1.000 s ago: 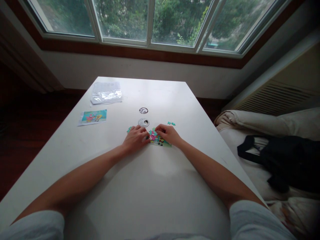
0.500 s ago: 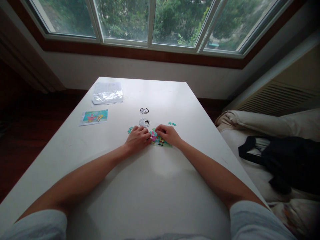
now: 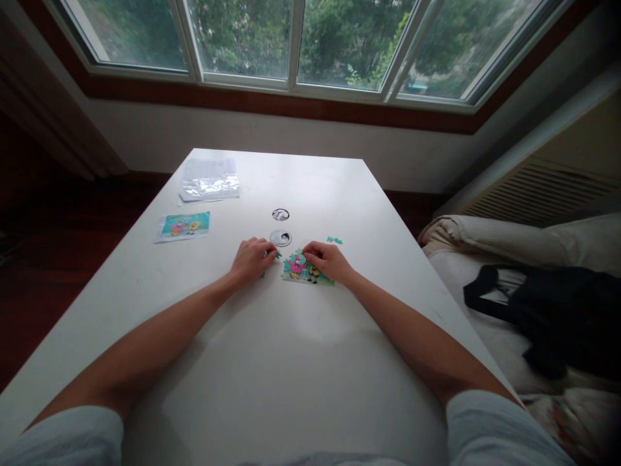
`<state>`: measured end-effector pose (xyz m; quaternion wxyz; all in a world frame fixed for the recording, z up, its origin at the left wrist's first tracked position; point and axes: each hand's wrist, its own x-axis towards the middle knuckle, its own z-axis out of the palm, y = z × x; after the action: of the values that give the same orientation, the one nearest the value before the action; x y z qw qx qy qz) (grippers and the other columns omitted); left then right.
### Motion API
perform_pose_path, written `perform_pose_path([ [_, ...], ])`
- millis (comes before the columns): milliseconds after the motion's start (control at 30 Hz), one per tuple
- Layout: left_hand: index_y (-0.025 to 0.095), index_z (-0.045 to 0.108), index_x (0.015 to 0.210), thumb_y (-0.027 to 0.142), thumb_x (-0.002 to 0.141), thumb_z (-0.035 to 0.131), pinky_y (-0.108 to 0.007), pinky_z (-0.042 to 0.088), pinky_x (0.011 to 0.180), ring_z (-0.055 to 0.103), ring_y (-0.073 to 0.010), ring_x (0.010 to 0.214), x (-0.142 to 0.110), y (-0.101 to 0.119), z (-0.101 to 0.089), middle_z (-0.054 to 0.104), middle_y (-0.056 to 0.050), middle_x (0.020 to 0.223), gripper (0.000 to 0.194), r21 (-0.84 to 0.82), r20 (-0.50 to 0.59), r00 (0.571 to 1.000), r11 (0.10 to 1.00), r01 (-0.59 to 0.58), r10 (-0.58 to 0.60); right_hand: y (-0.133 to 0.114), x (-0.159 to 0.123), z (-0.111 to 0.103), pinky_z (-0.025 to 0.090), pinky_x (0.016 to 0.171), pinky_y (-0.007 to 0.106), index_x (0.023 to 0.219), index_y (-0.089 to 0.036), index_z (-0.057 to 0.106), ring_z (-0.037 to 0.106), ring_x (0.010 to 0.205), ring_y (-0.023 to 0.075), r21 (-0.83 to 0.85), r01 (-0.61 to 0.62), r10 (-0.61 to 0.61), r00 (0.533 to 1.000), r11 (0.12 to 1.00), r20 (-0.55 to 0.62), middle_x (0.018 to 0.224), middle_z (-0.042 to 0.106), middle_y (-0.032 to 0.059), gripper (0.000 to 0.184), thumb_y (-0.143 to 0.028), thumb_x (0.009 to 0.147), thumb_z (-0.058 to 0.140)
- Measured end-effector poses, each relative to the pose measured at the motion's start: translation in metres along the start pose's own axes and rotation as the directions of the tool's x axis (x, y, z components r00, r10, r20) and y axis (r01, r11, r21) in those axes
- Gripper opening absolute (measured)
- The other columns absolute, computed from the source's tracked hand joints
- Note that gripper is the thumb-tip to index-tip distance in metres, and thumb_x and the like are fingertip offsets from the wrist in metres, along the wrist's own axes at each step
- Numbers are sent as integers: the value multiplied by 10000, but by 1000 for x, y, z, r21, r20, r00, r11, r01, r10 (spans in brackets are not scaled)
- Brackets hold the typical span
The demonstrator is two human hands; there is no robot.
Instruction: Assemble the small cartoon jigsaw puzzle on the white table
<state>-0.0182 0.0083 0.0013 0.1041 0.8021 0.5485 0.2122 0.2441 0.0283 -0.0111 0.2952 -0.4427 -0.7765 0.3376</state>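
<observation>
A small, partly joined cartoon jigsaw puzzle (image 3: 298,268) lies on the white table (image 3: 291,362). My right hand (image 3: 328,260) rests on its right side with fingers curled and pressing on the pieces. Left of the puzzle, my left hand (image 3: 251,257) lies curled over loose teal pieces (image 3: 276,255), its fingertips pinched at one of them. One more loose teal piece (image 3: 333,240) sits just beyond my right hand.
A reference picture card (image 3: 184,226) and a clear plastic bag (image 3: 209,180) lie at the table's left rear. Two round cable holes (image 3: 280,237) are just beyond the puzzle. A black bag (image 3: 548,310) lies on a cushioned seat to the right. Windows run along the far wall.
My left hand has slid left, off the puzzle, onto the loose pieces beside it, uncovering the puzzle's left part. My right hand has stayed in place.
</observation>
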Motion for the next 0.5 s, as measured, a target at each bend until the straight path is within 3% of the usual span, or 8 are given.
perform_pose_path([
  [200,261,788,953,326,957,585,-393,413,860,605,-239,937,2,-8,1,749,-33,957,213,12,-4,1000,1000,21,-21,2,0,0,349,557,242,914,-194,702,468,563,110,11,3,-3,1000,1000,7,640,607,-34,214,-386,896,608],
  [500,286,799,1009,216,912,605,-402,424,884,598,-239,955,2,-10,2,733,-37,1006,228,-41,-2,1000,999,-25,25,2,0,0,344,555,241,926,-195,712,456,568,109,-9,9,-8,1000,1000,8,644,596,-35,213,-380,895,610],
])
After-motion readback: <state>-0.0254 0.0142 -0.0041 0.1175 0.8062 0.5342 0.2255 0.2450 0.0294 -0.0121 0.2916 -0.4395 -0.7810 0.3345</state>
